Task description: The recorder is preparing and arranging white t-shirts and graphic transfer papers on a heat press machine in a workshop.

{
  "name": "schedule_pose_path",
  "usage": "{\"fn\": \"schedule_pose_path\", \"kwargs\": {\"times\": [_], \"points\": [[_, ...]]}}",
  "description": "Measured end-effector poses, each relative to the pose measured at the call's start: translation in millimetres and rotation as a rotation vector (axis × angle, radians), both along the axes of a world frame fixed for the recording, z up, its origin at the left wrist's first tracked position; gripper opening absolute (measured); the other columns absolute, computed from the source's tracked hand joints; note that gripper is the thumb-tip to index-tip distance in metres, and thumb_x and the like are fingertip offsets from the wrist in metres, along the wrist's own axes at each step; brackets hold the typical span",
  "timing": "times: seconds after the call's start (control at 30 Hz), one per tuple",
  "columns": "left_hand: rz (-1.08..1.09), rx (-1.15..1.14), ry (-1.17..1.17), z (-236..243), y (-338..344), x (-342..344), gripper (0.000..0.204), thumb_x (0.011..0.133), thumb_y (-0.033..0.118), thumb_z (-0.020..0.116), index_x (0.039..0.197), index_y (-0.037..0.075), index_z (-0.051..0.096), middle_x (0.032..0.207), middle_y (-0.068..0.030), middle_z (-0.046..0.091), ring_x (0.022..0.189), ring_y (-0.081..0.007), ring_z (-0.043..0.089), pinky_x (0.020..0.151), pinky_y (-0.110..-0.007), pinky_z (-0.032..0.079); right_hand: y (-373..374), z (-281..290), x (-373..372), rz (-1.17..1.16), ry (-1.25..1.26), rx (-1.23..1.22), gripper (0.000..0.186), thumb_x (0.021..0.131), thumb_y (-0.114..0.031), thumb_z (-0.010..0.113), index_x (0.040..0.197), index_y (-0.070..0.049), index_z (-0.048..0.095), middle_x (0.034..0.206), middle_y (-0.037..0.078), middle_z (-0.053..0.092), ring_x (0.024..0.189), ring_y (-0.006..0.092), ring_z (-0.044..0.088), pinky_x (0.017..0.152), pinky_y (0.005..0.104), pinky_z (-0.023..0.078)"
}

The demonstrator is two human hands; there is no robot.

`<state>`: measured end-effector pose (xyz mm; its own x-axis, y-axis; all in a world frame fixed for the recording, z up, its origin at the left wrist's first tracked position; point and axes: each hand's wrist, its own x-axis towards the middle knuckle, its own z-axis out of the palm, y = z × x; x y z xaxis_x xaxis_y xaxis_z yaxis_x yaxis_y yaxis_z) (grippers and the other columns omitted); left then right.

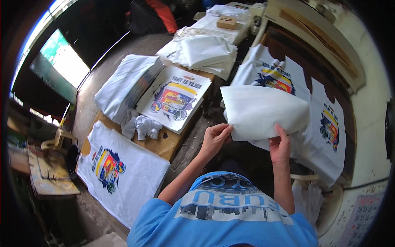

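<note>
A large white sheet of paper, blank on the side facing me, curves between my two hands. My left hand pinches its lower left corner between thumb and fingers. At the lower right edge, my right hand grips it with the thumb on top. Beyond the sheet, a white T-shirt with a colourful print lies on a dark press bed, partly covered by the paper. A second printed white T-shirt is beside it on the right, hanging over the near edge.
Left of me, a brown table bears a stack of mirror-printed sheets, folded white shirts, crumpled white cloth and a printed shirt. Farther off lie white garments and a small cardboard box. A large press stands right.
</note>
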<state>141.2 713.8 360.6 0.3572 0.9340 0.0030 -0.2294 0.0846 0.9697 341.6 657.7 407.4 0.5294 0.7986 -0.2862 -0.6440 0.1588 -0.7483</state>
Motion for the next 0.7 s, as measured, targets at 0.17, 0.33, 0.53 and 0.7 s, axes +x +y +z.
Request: {"fn": "schedule_pose_path", "kwargs": {"times": [0.17, 0.33, 0.53, 0.7], "points": [[0.092, -0.055, -0.167, -27.2, 12.9, -49.2, 0.027, 0.089, 0.025, 0.047, 0.094, 0.002, 0.061, 0.076, -0.0021, 0.059, 0.063, -0.0061, 0.052, 0.059, -0.019, 0.042, 66.9, 56.5, -41.2, 0.237, -0.497, 0.074, 0.018, 0.077, -0.013, 0.06, 0.091, -0.003, 0.054, 0.077, 0.003, 0.058, 0.058, 0.008, 0.053, 0.042, 0.0201, 0.038], [0.439, -0.282, 0.237, -129.1, 30.3, -136.5, 0.025, 0.086, 0.023, 0.051, 0.101, 0.004, 0.057, 0.083, -0.0026, 0.058, 0.067, -0.0065, 0.052, 0.06, -0.02, 0.042, 180.2, 70.5, -52.1, 0.48, -0.479, 0.221, 0.018, 0.076, -0.012, 0.058, 0.09, -0.002, 0.053, 0.074, 0.005, 0.057, 0.061, 0.0125, 0.055, 0.045, 0.0254, 0.042], [0.739, -0.49, 0.959, -230.5, 49.1, -221.8, 0.042, 0.073, 0.025, 0.057, 0.107, 0.001, 0.052, 0.104, -0.0203, 0.053, 0.099, -0.0312, 0.052, 0.085, -0.039, 0.04, 408.1, 33.3, -75.3, 0.734, -0.201, 0.037, 0.015, 0.075, -0.011, 0.058, 0.089, -0.005, 0.054, 0.072, 0.005, 0.057, 0.063, 0.0152, 0.055, 0.051, 0.0294, 0.045], [0.717, -0.722, 1.2, -247.7, 86.6, -236.3, 0.089, 0.073, 0.054, 0.05, 0.134, 0.002, 0.012, 0.139, -0.0225, 0.005, 0.128, -0.0376, 0.006, 0.1, -0.054, 0.01, 543.0, 59.0, -94.7, 0.646, -0.256, 0.639, 0.016, 0.079, -0.016, 0.058, 0.095, -0.012, 0.056, 0.091, -0.001, 0.058, 0.083, 0.0135, 0.056, 0.069, 0.0338, 0.048]]}}
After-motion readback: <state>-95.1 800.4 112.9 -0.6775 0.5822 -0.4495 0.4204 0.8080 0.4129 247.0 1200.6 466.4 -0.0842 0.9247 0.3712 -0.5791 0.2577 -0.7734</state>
